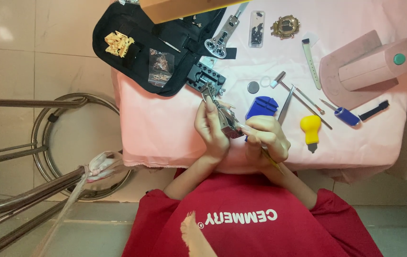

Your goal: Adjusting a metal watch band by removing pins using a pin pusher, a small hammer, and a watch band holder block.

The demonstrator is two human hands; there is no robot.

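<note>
My left hand [211,129] holds a metal wristwatch [226,119] whose link band sticks up towards a black slotted block [206,76]. My right hand [269,139] is closed around a thin yellow-handled tool [271,161], with its fingertips against the watch's right side. Both hands hover over the near edge of a pink-covered table [165,128]. The tool's tip is hidden between the fingers and the watch.
Just behind my right hand lie a blue plastic tool [262,105], tweezers [286,98], a small hammer [280,80] and a yellow-handled tool [311,129]. A black tool pouch [151,38] lies at the back left, a pink press [370,64] at the right, a metal stool [77,143] beside the table.
</note>
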